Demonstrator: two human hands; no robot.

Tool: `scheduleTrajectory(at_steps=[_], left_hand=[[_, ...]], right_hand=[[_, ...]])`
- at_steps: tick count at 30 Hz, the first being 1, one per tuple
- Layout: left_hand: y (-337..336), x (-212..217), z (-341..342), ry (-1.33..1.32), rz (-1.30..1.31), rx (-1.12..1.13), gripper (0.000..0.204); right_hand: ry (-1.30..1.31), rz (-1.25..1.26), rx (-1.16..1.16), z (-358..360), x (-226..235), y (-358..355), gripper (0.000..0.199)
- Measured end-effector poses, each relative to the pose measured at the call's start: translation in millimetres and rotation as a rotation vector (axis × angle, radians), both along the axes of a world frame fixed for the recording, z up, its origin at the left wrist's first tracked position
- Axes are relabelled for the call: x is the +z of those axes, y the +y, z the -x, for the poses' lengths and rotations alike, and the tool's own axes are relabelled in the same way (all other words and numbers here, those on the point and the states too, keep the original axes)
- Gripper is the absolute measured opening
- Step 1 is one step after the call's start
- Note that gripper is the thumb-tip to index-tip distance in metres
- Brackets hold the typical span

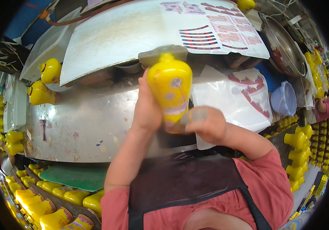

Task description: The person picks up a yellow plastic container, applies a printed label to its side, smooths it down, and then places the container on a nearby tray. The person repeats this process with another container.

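Observation:
A yellow vase-shaped bottle [169,86] leans over the middle of the table, its narrow neck pointing away from me. Pale purple flower decals and a pale band near the base mark its side. My left hand [148,105] wraps round its left side and holds it. Close to the bottle's base, my right hand [208,122] is closed on a small greyish flat piece [196,115], blurred by motion, which lies against or just beside the lower side. Behind the neck sits a grey cloth-like pad [145,57], partly covered by the bottle.
Decal sheets lie on a raised white board [122,34]; another decal sheet [225,96] is at right. A light blue bucket [283,100] and a metal basin [285,48] stand beyond. Two yellow bottles [41,93] rest at left; several more surround the metal table [84,119].

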State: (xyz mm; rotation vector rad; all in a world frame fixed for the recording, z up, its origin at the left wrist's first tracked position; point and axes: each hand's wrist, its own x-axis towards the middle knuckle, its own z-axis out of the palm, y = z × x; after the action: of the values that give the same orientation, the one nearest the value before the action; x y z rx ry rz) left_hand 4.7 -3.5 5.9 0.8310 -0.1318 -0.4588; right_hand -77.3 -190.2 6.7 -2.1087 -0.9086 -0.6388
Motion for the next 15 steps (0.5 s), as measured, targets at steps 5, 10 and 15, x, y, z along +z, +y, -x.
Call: scheduleTrajectory(at_steps=[5,10,15], left_hand=[[4.6,14.8,7.9,-0.006,-0.017,0.037,0.078],[6.3,16.8,10.9,-0.011,-0.020,0.037,0.082],[11.7,15.0,12.9,-0.048,-0.015,0.017,0.083]], right_hand=[[0.160,-0.427,-0.552,-22.2,9.4,-0.4,0.020],[-0.053,-0.086,-0.166,-1.2,13.7,15.8,0.029],[0.131,-0.329,-0.552,-3.3,10.7,15.6,0.029]])
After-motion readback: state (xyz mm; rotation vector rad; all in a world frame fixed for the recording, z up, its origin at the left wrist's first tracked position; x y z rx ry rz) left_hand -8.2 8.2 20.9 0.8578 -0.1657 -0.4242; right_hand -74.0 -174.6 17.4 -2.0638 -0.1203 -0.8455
